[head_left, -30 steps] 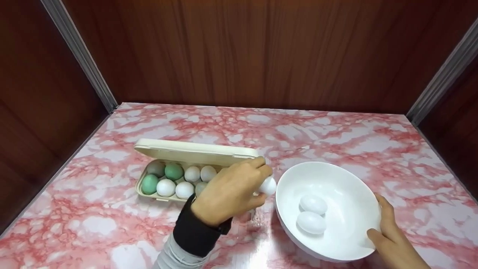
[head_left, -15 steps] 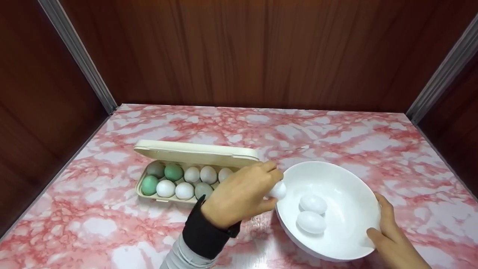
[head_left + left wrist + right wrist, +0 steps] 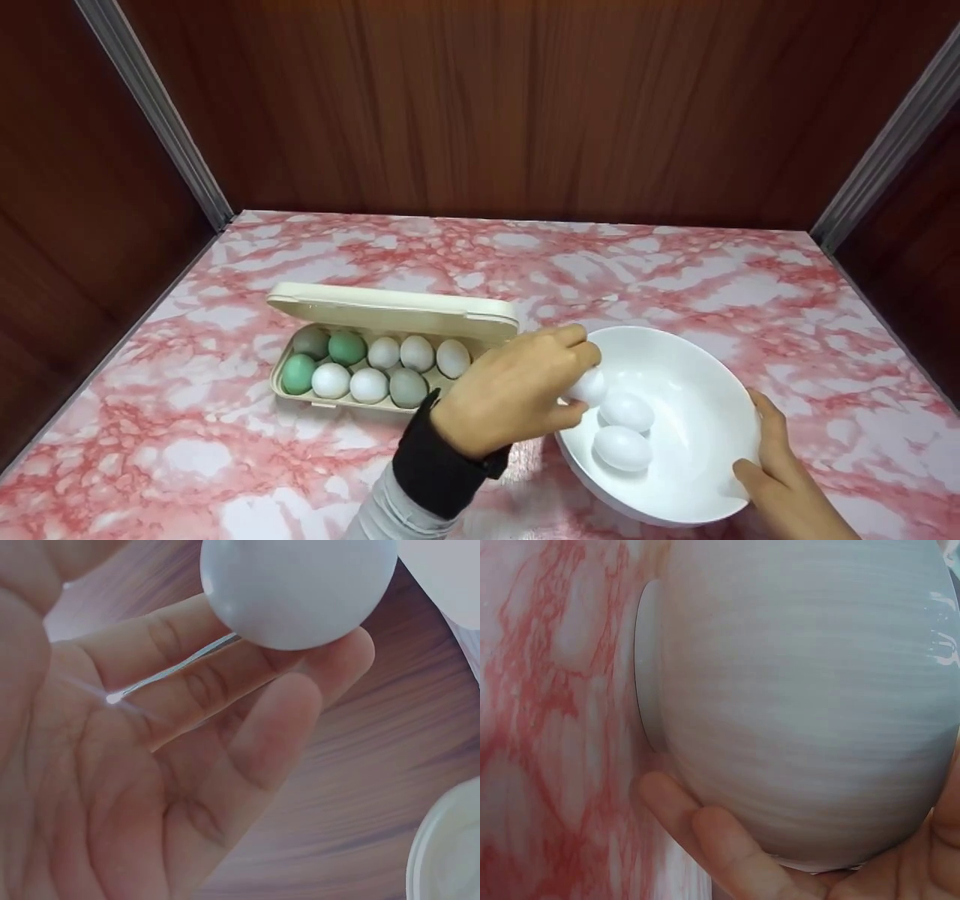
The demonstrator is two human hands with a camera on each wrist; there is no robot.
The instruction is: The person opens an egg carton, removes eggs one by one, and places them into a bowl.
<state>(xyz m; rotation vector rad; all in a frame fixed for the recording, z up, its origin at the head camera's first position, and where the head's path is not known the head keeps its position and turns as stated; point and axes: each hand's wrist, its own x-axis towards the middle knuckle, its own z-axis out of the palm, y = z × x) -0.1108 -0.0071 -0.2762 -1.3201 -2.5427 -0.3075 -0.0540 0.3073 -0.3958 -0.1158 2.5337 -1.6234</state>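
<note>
My left hand pinches a white egg over the left rim of a white bowl. In the left wrist view the egg sits at the fingertips, well away from the palm. Two more white eggs lie inside the bowl, a nearer egg and a farther egg. At the bowl's right side my right hand grips the rim, thumb over the inner edge. The right wrist view shows its fingers under the bowl's outer wall, close to the foot.
An egg carton stands left of the bowl, lid raised, holding several white, grey and green eggs. My left forearm partly covers its right end. The pink marbled table meets brown wooden panels at the back and sides.
The left hand has moved right with its egg, from beside the carton's right end to over the bowl's left rim. The right hand keeps its grip on the bowl.
</note>
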